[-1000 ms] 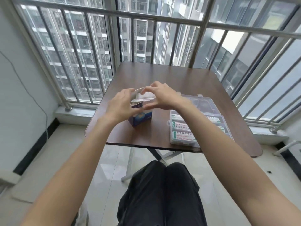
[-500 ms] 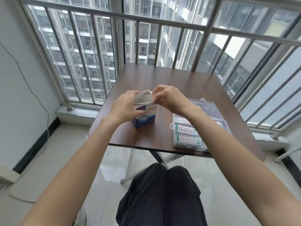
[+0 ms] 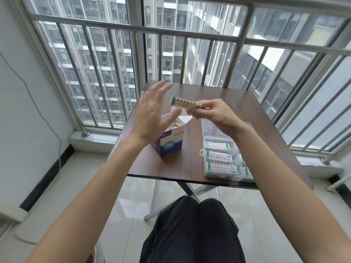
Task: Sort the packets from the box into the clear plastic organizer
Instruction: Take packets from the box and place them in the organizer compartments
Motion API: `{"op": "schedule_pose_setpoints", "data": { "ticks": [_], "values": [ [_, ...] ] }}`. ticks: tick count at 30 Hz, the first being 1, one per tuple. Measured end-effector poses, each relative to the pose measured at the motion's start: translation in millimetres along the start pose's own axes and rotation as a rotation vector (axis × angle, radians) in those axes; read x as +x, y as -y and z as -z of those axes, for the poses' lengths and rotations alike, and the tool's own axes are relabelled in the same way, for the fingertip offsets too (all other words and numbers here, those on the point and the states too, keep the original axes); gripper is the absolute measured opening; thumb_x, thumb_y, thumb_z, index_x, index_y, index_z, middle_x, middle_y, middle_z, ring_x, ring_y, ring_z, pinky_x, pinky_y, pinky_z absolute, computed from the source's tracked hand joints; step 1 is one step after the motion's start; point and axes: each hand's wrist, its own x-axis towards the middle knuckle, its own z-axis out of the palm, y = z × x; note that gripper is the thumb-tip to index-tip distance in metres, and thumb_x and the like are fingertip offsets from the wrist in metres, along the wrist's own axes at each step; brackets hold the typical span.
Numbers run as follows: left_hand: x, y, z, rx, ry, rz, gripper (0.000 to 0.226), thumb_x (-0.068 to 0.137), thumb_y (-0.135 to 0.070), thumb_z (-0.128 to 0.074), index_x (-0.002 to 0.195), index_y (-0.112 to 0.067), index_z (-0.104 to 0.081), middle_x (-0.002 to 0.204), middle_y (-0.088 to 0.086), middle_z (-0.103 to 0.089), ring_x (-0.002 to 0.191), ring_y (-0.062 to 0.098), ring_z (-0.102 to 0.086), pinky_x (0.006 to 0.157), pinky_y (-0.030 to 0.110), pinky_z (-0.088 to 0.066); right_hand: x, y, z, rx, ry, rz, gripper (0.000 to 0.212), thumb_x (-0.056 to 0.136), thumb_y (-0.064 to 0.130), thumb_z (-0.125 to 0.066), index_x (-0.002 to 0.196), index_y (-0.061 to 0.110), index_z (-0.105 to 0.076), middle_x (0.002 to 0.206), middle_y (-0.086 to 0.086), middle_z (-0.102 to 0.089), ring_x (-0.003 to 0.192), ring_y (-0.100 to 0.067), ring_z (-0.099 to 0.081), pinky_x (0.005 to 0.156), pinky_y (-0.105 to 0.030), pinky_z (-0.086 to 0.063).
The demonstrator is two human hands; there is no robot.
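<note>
Taking the blue-and-white box (image 3: 170, 144) as the marker, it stands upright on the brown table (image 3: 190, 168) near the table's front left part, with its top flaps open and pale packets showing inside. Left of and above the box, the left hand (image 3: 152, 118) hangs in the air with fingers spread wide and nothing in them (motion blur softens the fingertips), its palm overlapping the box's upper left corner in the view. Above the box and a little to its right, a packet (image 3: 185, 103) with a green end and dark print lies roughly level in mid-air. The right hand (image 3: 214, 112), further right of the box, pinches that packet's right end between thumb and fingertips, the other fingers curled in. To the right of the box, apart from it, the clear plastic organizer (image 3: 224, 162) rests on the table with its lid raised at the back; its near compartments hold packets of the same green-edged kind, lying flat in rows
</note>
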Motion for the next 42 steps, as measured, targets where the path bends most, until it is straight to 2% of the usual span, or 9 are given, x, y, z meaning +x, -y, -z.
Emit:
{"op": "schedule_pose_setpoints", "data": {
  "ticks": [5, 10, 15, 20, 24, 30, 35, 39, 42],
  "values": [
    [17, -30, 2, -0.001, 0.189, -0.197, 0.036, 0.095, -0.041, -0.042, 0.125, -0.024, -0.054, 0.125, -0.002, -0.056, 0.095, 0.013, -0.061, 0.077, 0.028, -0.048, -30, 15, 10, -0.041, 0.036, 0.031, 0.025, 0.083, 0.002, -0.065, 0.107, -0.005, -0.066, 0.091, -0.009, -0.069, 0.074, -0.006, -0.06, 0.067, -0.017, -0.049],
    [8, -45, -28, -0.137, 0.146, -0.178, 0.016, 0.09, -0.022, -0.06, 0.101, -0.014, -0.069, 0.088, -0.006, -0.069, 0.07, 0.012, -0.062, 0.066, 0.035, -0.054, -63, 8, 28, 0.034, -0.049, -0.015, 0.036, 0.078, 0.018, -0.07, 0.107, -0.004, -0.068, 0.089, -0.018, -0.067, 0.075, -0.011, -0.057, 0.07, -0.018, -0.049],
    [-1, -65, -62, -0.106, 0.169, -0.216, 0.022, 0.087, -0.02, -0.058, 0.104, -0.017, -0.072, 0.086, 0.002, -0.074, 0.071, 0.022, -0.067, 0.062, 0.03, -0.05, -90, -12, 44, 0.209, -0.185, -0.114, 0.022, 0.083, 0.008, -0.066, 0.103, -0.001, -0.068, 0.093, -0.014, -0.069, 0.08, -0.015, -0.066, 0.081, -0.02, -0.054],
    [-5, -90, -86, -0.19, 0.476, -0.152, 0.036, 0.099, -0.033, -0.039, 0.125, -0.02, -0.058, 0.106, 0.001, -0.07, 0.093, 0.019, -0.066, 0.085, 0.04, -0.05, -109, -21, 60, 0.399, -0.332, -0.143, 0.013, 0.087, 0.003, -0.061, 0.096, -0.002, -0.068, 0.091, -0.011, -0.07, 0.082, -0.013, -0.068, 0.085, -0.02, -0.054],
    [-2, -105, -96, -0.374, 0.499, -0.078, 0.027, 0.098, -0.023, -0.046, 0.118, -0.013, -0.061, 0.099, -0.002, -0.069, 0.081, 0.009, -0.068, 0.078, 0.032, -0.055, -121, -20, 72, 0.403, -0.365, -0.115, 0.021, 0.086, 0.002, -0.062, 0.104, -0.008, -0.064, 0.094, -0.014, -0.068, 0.087, -0.017, -0.067, 0.088, -0.023, -0.053],
    [2, -108, -104, -0.674, 0.603, 0.258, 0.022, 0.086, -0.009, -0.064, 0.108, -0.01, -0.065, 0.085, 0.002, -0.071, 0.074, 0.009, -0.07, 0.071, 0.022, -0.057, -133, -29, 82, 0.033, -0.551, -0.132, 0.016, 0.085, 0.012, -0.068, 0.098, 0.004, -0.069, 0.079, -0.008, -0.07, 0.062, -0.011, -0.065, 0.055, -0.022, -0.052],
    [-5, -108, -109, -0.844, 0.665, 0.446, 0.019, 0.096, -0.015, -0.05, 0.109, -0.009, -0.062, 0.091, 0.006, -0.07, 0.077, 0.014, -0.071, 0.072, 0.026, -0.058, -136, -46, 84, -0.12, -0.589, -0.107, 0.003, 0.086, 0.013, -0.068, 0.089, 0.015, -0.069, 0.078, -0.009, -0.071, 0.062, -0.017, -0.068, 0.048, -0.021, -0.047],
    [-5, -91, -110, -0.779, 0.629, 0.462, 0.027, 0.102, -0.017, -0.035, 0.109, -0.008, -0.06, 0.095, 0.003, -0.069, 0.071, 0.011, -0.069, 0.06, 0.02, -0.054, -135, -58, 97, -0.156, -0.62, -0.117, 0.003, 0.086, 0.025, -0.067, 0.084, 0.026, -0.068, 0.077, -0.003, -0.062, 0.063, -0.013, -0.054, 0.057, -0.028, -0.044],
    [0, -76, -114, -0.612, 0.558, 0.444, 0.028, 0.101, -0.013, -0.034, 0.109, -0.009, -0.06, 0.097, 0.003, -0.066, 0.072, 0.009, -0.063, 0.058, 0.019, -0.051, -134, -58, 107, -0.073, -0.593, -0.114, 0.007, 0.088, 0.019, -0.065, 0.091, 0.013, -0.069, 0.063, -0.001, -0.055, 0.053, -0.013, -0.049, 0.051, -0.027, -0.043]
  ]
}}
